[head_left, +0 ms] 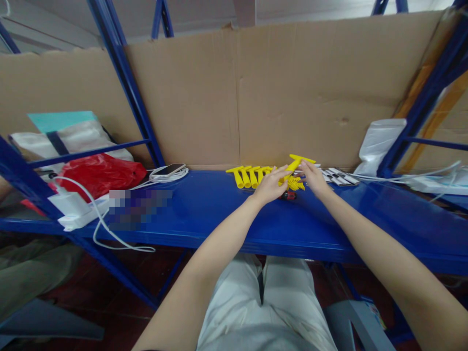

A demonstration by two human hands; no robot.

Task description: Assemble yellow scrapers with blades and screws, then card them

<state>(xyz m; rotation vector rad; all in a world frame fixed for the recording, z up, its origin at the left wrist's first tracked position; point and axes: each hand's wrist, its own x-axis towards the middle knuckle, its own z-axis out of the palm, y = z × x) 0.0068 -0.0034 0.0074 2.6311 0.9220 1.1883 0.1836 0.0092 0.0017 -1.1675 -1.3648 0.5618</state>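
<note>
Over the blue shelf top, a yellow T-shaped plastic handle (294, 164) is held up at a tilt, its crossbar at the top. The fingers of my left hand (271, 185) are closed around its lower grip. My right hand (313, 176) pinches it near the crossbar from the right side; its fingertips are partly hidden. To the left lies a row of several matching yellow handles (246, 178), partly covered by my left hand. Under my hands sit a heap of small yellow pieces (295, 184) and a small red and black object (289, 195). Flat white and dark strips (338, 176) lie beyond my right hand.
A cardboard wall (285, 92) closes the back. On the left are a phone (170, 169) on a coiled white cable, a red bag (102, 173) and a white power strip (75, 209). A clear plastic bag (380, 144) leans by the right blue post (413, 117).
</note>
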